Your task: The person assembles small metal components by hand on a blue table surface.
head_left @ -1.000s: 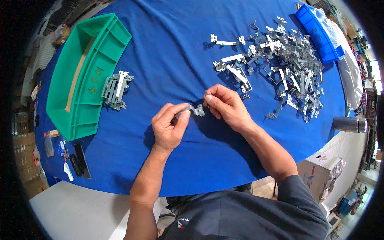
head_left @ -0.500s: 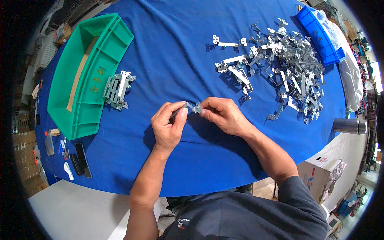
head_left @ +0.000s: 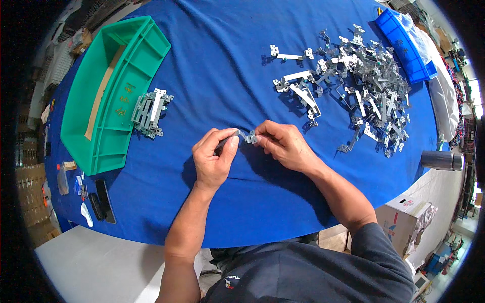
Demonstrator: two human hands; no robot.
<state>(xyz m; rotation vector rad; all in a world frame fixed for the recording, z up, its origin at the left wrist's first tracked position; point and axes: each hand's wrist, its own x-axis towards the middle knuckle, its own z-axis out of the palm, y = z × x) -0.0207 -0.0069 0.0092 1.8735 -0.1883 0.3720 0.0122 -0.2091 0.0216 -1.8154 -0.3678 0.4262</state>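
Between my hands, above the middle of the blue cloth, is a grey metal bracket. My left hand is closed round its bar, thumb on top, and covers much of it. At the bracket's flat end with holes, my right hand pinches with thumb and forefinger. A small stack of like brackets lies to the left, beside the green bin. Off to the right is a large loose heap of brackets, with a few lying apart at its near left side.
A green bin stands at the left, a blue bin at the far right. A dark flask lies near the right edge. By the left edge are a phone and small items. A cardboard box stands below the table's right side.
My right hand has shifted very slightly at the bracket's end, and the end has turned a little. My left hand keeps its hold.
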